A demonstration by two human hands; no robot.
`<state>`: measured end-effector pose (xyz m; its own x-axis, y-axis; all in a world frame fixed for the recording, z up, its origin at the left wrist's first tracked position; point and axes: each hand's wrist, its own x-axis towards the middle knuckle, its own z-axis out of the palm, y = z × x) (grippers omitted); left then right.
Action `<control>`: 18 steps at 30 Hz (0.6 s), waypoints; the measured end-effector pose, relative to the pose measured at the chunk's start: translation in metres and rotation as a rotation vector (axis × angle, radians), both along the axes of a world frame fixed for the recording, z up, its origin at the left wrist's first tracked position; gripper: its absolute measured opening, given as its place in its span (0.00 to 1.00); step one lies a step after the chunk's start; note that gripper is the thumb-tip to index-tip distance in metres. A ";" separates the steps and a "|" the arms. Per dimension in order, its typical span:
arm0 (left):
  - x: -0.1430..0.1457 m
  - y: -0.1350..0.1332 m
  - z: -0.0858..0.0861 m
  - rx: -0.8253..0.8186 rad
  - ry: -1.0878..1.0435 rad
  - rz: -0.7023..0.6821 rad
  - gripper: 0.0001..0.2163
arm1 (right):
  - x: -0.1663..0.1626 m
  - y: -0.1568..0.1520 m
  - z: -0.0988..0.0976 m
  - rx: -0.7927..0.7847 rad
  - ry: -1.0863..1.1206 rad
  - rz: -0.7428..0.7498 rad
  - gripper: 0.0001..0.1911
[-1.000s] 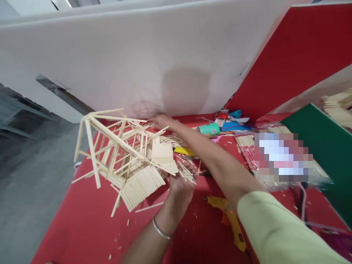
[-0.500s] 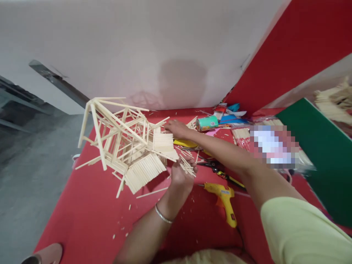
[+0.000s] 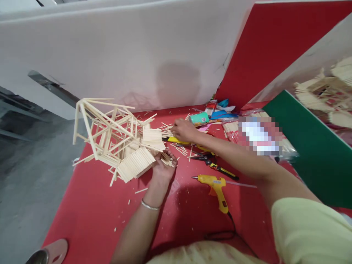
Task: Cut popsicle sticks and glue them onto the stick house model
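My left hand point(image 3: 162, 165) is turned palm up with its fingers curled around a small bunch of short wooden sticks point(image 3: 167, 159). It lies beside the near right edge of a model house frame point(image 3: 110, 135) built from thin sticks, with slatted panels point(image 3: 136, 164) on its right side. Beyond it, my right hand point(image 3: 182, 130) reaches down, fingers bent and close together, over a pile of loose sticks point(image 3: 166, 129) behind a yellow-handled cutter point(image 3: 176, 140). Its fingertips are partly hidden, so what they grip is unclear.
On the red table point(image 3: 90, 216) lie a yellow glue gun point(image 3: 217, 185) with its cord, black-and-yellow pliers point(image 3: 211, 163), a green can point(image 3: 199, 119) and bagged sticks point(image 3: 231, 132). A green board point(image 3: 310, 146) stands at right. A mug point(image 3: 52, 253) sits front left.
The view has shifted. My right hand has moved rightward, away from the model's panel and over the loose sticks. My left hand still holds its bunch, now closer under the panel's edge.
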<state>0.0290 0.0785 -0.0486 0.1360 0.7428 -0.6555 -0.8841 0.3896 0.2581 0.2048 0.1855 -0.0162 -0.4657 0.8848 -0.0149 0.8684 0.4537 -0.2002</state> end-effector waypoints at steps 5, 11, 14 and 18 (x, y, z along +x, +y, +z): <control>-0.013 0.007 0.003 -0.051 -0.011 0.069 0.10 | -0.013 -0.033 -0.009 0.046 -0.071 0.045 0.19; -0.017 0.005 0.010 -0.055 0.004 0.080 0.12 | -0.020 -0.037 -0.007 0.008 -0.088 0.106 0.20; -0.015 0.004 0.012 -0.066 0.004 0.104 0.13 | -0.020 -0.022 0.000 -0.049 -0.101 0.084 0.22; -0.009 0.005 0.014 -0.054 0.021 0.108 0.11 | -0.031 0.014 0.006 -0.038 -0.108 -0.041 0.25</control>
